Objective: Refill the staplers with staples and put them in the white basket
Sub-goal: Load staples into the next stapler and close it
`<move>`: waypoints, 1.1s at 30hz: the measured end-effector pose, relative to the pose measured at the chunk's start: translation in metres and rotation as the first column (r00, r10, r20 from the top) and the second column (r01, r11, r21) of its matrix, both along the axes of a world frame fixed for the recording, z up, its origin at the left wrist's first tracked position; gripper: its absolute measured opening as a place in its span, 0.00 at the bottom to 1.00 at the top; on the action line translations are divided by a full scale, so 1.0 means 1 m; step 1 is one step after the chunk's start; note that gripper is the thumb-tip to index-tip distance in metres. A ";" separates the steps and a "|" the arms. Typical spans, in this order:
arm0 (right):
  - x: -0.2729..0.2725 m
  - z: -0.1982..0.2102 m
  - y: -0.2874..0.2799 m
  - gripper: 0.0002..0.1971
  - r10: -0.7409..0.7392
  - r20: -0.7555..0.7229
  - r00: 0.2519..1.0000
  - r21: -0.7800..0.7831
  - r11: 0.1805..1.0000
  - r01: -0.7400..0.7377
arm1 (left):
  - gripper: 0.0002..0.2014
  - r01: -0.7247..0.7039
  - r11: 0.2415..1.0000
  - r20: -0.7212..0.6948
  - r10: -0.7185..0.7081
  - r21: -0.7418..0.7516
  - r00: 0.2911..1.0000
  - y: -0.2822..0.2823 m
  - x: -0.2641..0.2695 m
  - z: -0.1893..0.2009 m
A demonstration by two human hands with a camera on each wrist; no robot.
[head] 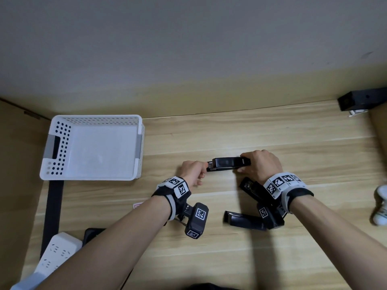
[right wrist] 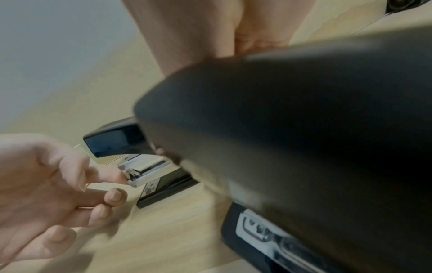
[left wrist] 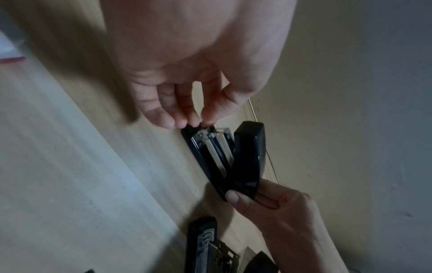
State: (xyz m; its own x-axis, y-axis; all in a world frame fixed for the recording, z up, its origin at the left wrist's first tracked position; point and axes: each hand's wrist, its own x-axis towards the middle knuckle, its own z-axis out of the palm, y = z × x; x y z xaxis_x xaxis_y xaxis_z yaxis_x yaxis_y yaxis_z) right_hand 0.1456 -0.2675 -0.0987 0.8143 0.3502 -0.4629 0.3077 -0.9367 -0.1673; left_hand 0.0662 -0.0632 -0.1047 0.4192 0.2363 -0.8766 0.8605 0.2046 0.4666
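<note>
White basket at far left on the worktop, nothing inside. Left hand pinching the front end of the opened black stapler; right hand gripping its rear end. Two more staplers lying nearer, below the right wrist.

At frame centre, the left hand pinches the front of an opened black stapler; the right hand grips its rear, lower right.
</note>
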 end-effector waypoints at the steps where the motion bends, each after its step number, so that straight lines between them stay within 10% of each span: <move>1: 0.000 0.000 0.000 0.12 0.000 0.003 1.000 0.002 1.000 0.000 | 0.16 0.013 1.000 0.000 -0.013 0.004 1.000 -0.002 0.000 -0.001; 27: 0.000 0.006 0.003 0.14 0.015 -0.051 0.999 -0.035 0.999 -0.017 | 0.11 0.148 0.971 0.130 -0.174 0.186 0.976 0.004 -0.009 0.006; 33: -0.002 0.004 0.006 0.11 0.039 -0.045 0.998 0.121 0.992 -0.033 | 0.12 0.389 0.753 0.118 -0.520 0.531 0.846 0.037 -0.031 -0.017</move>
